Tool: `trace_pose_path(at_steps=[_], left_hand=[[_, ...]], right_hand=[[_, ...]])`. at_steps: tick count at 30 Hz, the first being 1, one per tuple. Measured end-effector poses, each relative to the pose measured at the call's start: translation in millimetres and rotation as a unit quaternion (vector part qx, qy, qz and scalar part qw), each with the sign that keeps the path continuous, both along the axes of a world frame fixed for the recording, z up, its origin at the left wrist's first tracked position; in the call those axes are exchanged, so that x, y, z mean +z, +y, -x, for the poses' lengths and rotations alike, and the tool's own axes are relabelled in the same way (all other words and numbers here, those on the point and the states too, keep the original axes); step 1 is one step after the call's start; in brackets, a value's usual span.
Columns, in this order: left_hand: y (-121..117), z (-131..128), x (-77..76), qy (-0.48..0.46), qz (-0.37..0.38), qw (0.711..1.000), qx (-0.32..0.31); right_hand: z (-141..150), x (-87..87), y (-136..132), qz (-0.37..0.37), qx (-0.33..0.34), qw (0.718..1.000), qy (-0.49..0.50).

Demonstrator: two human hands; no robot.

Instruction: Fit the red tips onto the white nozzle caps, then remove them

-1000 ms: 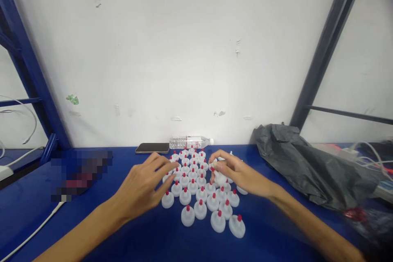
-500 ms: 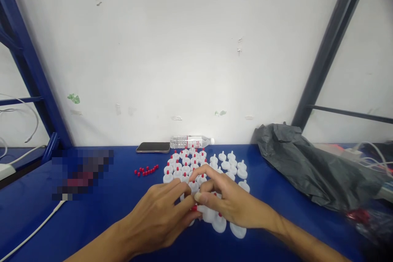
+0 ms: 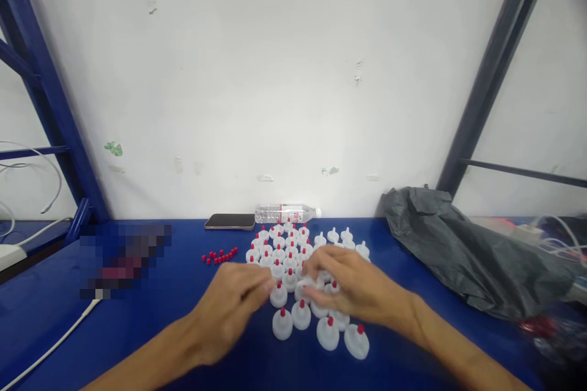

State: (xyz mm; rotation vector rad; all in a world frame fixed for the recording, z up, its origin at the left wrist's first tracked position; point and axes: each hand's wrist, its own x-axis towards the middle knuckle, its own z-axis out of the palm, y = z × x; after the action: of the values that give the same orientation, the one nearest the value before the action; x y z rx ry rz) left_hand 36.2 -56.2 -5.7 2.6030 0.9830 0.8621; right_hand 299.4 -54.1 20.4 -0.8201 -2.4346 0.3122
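Many white funnel-shaped nozzle caps [image 3: 282,325] stand on the blue table, most with small red tips on their spouts. My left hand [image 3: 227,308] is left of them, thumb and fingers pressed together; anything inside is hidden. Over the right part of the group, my right hand [image 3: 353,281] curls its thumb and fingers round a blurred white nozzle cap [image 3: 308,285]. Several white nozzle caps without red tips [image 3: 333,234] stand behind that hand. A small cluster of loose red tips [image 3: 222,256] lies left of the group.
A phone [image 3: 229,222] and a clear plastic bottle [image 3: 270,214] lie against the wall. On the right is a dark plastic bag [image 3: 458,244]. A white cable [image 3: 55,342] runs along the left side, below a pixelated object [image 3: 132,256]. Blue frame posts stand at both sides.
My hands have come apart: the left moved left and slightly down, the right moved right with a white nozzle cap. Front caps that the hands covered now show.
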Motion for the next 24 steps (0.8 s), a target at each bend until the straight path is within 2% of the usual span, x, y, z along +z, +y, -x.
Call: trace_pose_path(at_steps=[1, 3, 5, 7, 11, 14, 16, 19, 22, 24], left_hand=[[5.0, 7.6, 6.6, -0.026, 0.025, 0.999, 0.041], [16.7, 24.8, 20.1, -0.057, 0.012, 0.988, 0.142], [28.8, 40.5, 30.6, -0.006, -0.041, 0.973, 0.229], [39.3, 51.3, 34.8, 0.068, -0.061, 0.955, 0.282], [50.3, 56.5, 27.2, 0.147, -0.031, 0.949, 0.277], [50.5, 52.8, 18.5, 0.161, -0.021, 0.954, 0.251], [49.1, 50.1, 14.6, 0.166, -0.023, 0.959, 0.230], [47.2, 48.2, 12.0, 0.170, -0.029, 0.964, 0.203], [47.8, 49.5, 12.9, 0.164, -0.024, 0.964, 0.209], [50.0, 52.3, 15.0, 0.161, -0.016, 0.961, 0.225]], right_hand=[[-10.9, 0.5, 7.0, -0.036, -0.030, 0.999, -0.003], [-35.1, 4.6, 21.0, -0.053, -0.094, 0.994, 0.021], [-57.8, 11.8, 31.8, -0.052, -0.156, 0.986, 0.015], [-75.2, 19.7, 37.7, -0.032, -0.200, 0.979, -0.009], [-94.9, 31.0, 39.1, 0.063, -0.226, 0.972, -0.030], [-104.4, 33.9, 38.9, 0.083, -0.215, 0.972, -0.054], [-110.2, 32.9, 40.3, 0.093, -0.201, 0.972, -0.082], [-115.9, 28.0, 42.9, 0.176, -0.173, 0.959, -0.136], [-117.0, 23.5, 43.6, 0.270, -0.143, 0.940, -0.152], [-116.5, 23.4, 43.0, 0.296, -0.139, 0.933, -0.147]])
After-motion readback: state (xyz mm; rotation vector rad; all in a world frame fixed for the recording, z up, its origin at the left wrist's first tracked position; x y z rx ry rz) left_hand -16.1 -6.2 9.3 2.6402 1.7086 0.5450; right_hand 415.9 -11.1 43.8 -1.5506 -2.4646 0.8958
